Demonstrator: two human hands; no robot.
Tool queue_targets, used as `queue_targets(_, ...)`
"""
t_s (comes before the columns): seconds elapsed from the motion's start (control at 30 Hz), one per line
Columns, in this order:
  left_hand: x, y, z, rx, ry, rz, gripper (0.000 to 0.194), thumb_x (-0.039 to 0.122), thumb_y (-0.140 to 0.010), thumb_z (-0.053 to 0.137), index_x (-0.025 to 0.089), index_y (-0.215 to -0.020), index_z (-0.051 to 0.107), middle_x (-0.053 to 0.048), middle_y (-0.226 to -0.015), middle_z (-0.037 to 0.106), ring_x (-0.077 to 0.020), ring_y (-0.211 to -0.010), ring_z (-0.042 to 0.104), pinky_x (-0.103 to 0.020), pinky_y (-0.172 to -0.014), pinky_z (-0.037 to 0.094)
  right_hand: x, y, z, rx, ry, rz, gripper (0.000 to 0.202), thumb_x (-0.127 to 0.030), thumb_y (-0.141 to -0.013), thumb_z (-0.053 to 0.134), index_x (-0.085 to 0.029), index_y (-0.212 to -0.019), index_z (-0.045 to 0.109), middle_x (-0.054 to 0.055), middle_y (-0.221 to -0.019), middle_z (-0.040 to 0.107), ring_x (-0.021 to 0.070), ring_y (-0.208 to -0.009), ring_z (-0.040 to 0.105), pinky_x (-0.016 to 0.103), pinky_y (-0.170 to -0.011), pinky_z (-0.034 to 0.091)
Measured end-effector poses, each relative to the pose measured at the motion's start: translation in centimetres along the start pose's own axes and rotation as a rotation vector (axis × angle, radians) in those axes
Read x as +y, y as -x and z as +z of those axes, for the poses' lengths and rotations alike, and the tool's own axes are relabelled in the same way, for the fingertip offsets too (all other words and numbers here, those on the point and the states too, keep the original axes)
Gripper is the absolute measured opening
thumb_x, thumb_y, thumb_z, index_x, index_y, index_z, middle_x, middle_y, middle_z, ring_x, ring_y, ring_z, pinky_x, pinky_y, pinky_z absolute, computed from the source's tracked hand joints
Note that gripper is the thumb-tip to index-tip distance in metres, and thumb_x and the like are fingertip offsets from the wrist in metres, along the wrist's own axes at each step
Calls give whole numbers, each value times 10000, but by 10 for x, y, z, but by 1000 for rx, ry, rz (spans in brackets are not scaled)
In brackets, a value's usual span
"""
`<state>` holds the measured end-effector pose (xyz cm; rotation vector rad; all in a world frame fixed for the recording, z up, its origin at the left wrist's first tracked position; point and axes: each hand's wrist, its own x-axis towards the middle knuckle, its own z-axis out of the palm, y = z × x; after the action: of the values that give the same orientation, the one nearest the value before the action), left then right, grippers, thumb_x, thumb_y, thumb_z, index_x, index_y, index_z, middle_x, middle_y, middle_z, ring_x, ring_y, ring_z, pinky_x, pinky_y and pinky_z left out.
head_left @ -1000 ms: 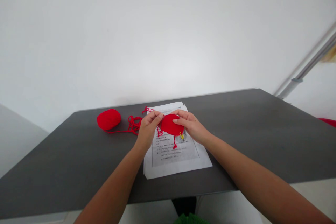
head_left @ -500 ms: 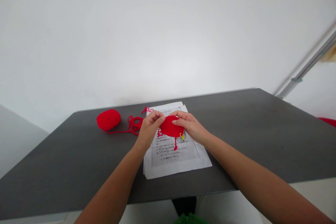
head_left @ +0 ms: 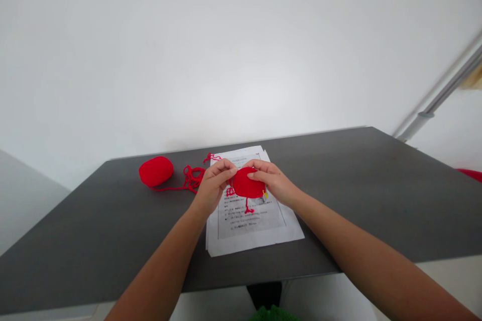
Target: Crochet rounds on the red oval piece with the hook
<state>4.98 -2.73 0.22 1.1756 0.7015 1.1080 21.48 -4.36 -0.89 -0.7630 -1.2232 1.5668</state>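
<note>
A rounded red crocheted piece (head_left: 248,184) is held up over printed sheets of paper (head_left: 256,235). My right hand (head_left: 273,180) grips its right part, thumb across the front. At the upper left edge, the fingertips of my left hand (head_left: 214,183) pinch the piece or its yarn; which of the two I cannot make out. A small yellow stitch marker (head_left: 265,194) hangs at the lower right edge. From the bottom dangles a red yarn tail (head_left: 247,206), and more loops of yarn hang below my left fingers.
On the dark grey table (head_left: 357,190), a red yarn ball (head_left: 155,171) lies to the left. Its strand leads to a loose yarn tangle (head_left: 193,176) beside my left hand. A short red yarn scrap (head_left: 211,157) rests at the papers' top edge. Behind stands a white wall (head_left: 241,60).
The crocheted piece has shifted and turned slightly in my fingers. Its dangling tail has swung to the left, and the yellow marker has moved a little to the right.
</note>
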Motion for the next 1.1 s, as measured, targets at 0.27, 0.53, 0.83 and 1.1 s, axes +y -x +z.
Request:
queue_targets(0.27,0,0,-1,-31,-14,67,119,245,-699,663,155,-645,606,24,-575,518,-94,-548,435,-221,-540,328,-2,1,1,22,-9,-4,116,-214,-674,611,-155,-774,604,-33,-600,614,78,-471,512,186,-470,351)
queue_targets(0.53,-1,1,-1,-9,-93,88,156,282,-692,702,160,-690,604,29,-601,527,-96,-565,438,-225,-559,334,-1,1,0,20,-26,-8,109,-210,-661,613,-158,-756,609,-37,-590,628,76,-465,517,181,-458,351)
queue_targets(0.83,-5,-2,-6,-35,-162,109,148,280,-718,703,163,-723,611,30,-634,548,-91,-578,457,-218,-567,344,-2,2,1,27,-36,11,105,-206,-655,615,-157,-748,614,-33,-585,637,78,-467,527,176,-461,365)
queue_targets(1.1,-5,-2,-7,-54,-168,89,178,311,-736,694,162,-732,597,35,-616,526,-87,-565,437,-217,-559,340,-3,2,2,43,-60,22,118,-210,-633,616,-154,-737,617,-27,-574,625,86,-470,526,180,-466,372)
